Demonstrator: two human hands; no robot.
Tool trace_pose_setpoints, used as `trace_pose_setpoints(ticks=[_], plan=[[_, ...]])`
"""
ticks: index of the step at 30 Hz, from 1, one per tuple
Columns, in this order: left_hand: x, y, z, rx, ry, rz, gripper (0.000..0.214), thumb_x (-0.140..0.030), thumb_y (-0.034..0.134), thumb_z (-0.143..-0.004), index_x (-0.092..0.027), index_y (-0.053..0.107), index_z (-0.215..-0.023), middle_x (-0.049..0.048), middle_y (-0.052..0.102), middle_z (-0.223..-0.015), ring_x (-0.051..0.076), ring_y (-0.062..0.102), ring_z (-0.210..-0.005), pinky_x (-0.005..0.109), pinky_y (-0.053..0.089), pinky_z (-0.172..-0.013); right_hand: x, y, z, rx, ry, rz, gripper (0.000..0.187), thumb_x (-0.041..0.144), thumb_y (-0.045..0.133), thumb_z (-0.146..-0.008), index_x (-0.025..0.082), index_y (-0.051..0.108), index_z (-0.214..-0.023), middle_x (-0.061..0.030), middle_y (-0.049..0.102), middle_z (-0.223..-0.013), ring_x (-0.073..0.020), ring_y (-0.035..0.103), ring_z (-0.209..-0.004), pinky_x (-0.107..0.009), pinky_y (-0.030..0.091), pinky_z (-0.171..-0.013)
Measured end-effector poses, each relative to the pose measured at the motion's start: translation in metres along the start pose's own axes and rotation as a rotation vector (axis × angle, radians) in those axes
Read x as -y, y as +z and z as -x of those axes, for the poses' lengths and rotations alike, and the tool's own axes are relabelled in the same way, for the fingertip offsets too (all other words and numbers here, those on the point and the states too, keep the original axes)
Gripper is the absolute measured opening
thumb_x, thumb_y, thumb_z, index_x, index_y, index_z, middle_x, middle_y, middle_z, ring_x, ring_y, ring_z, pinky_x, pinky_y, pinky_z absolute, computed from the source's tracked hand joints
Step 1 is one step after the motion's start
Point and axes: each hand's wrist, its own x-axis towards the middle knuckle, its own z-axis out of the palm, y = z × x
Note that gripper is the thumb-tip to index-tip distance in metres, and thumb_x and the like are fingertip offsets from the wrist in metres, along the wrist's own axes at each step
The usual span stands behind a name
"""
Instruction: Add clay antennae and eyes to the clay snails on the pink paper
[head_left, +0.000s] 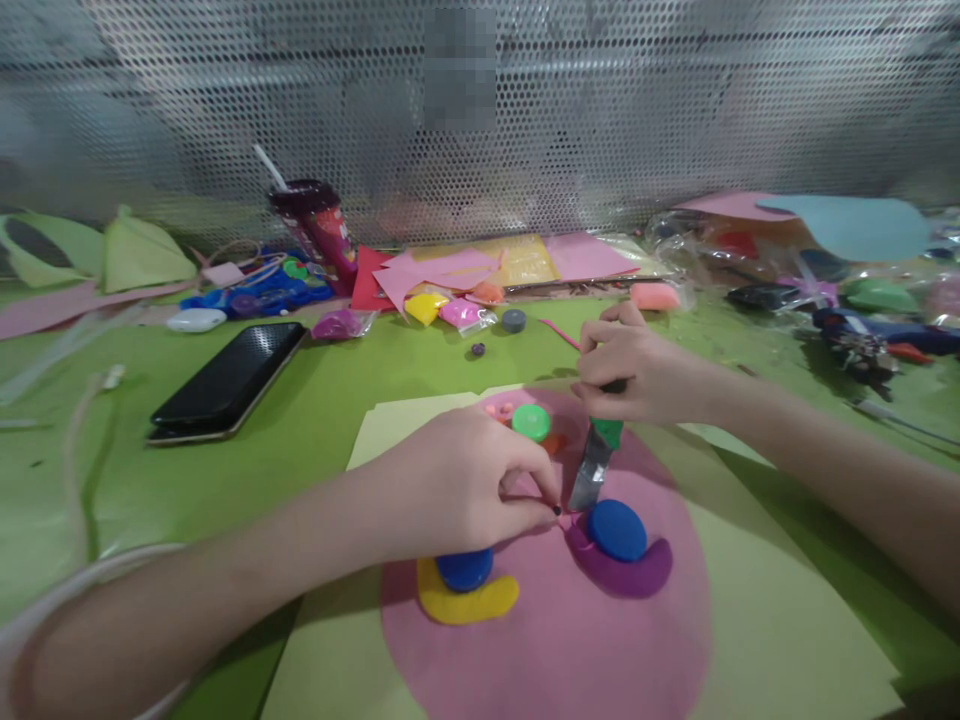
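My left hand is closed in a pinch, with a tiny dark bit at its fingertips. My right hand grips a utility knife with a green part and a silver blade, its tip pointing down beside the left fingertips. Below the tip lies a small pink piece, next to a purple clay crescent with a blue disc. A yellow clay crescent with another blue disc is partly under my left hand. All rest on a pink paper oval.
Cream sheets lie under the oval. A green cap is on it. On the green table are a phone, a grey cap and clay packets. A drink cup stands by the perforated metal panel.
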Motion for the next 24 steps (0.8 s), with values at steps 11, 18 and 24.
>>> trace_pose_setpoints(ticks=[11,18,24], plan=[[0.001,0.002,-0.002,0.056,-0.043,0.096,0.009,-0.026,0.062,-0.077,-0.021,0.069,-0.075,-0.0071,0.055,-0.052,0.006,0.045,-0.049,0.018,0.034,-0.053,-0.001,0.000,-0.001,0.046,0.060,0.004,0.036,0.020,0.043,-0.078,0.018,0.026,-0.046,0.0027,0.037,-0.045,-0.0129,0.038,-0.061,-0.036,0.028,-0.074],[0.000,-0.003,-0.003,0.045,-0.074,0.082,0.013,-0.032,0.065,-0.074,-0.022,0.071,-0.078,-0.0055,0.058,-0.057,0.006,0.047,-0.053,0.018,0.034,-0.051,-0.018,-0.006,0.004,-0.040,0.299,-0.109,0.035,0.029,0.040,-0.080,0.019,0.031,-0.048,0.0003,0.043,-0.055,-0.0128,0.041,-0.062,-0.034,0.034,-0.073],[0.000,-0.006,-0.002,0.016,-0.103,0.180,0.017,-0.033,0.060,-0.079,-0.021,0.072,-0.080,-0.0020,0.066,-0.068,0.007,0.050,-0.054,0.019,0.035,-0.051,-0.037,-0.007,0.007,-0.181,0.499,-0.059,0.040,0.032,0.041,-0.079,0.021,0.023,-0.046,0.0000,0.030,-0.050,-0.0140,0.036,-0.055,-0.032,0.033,-0.058]])
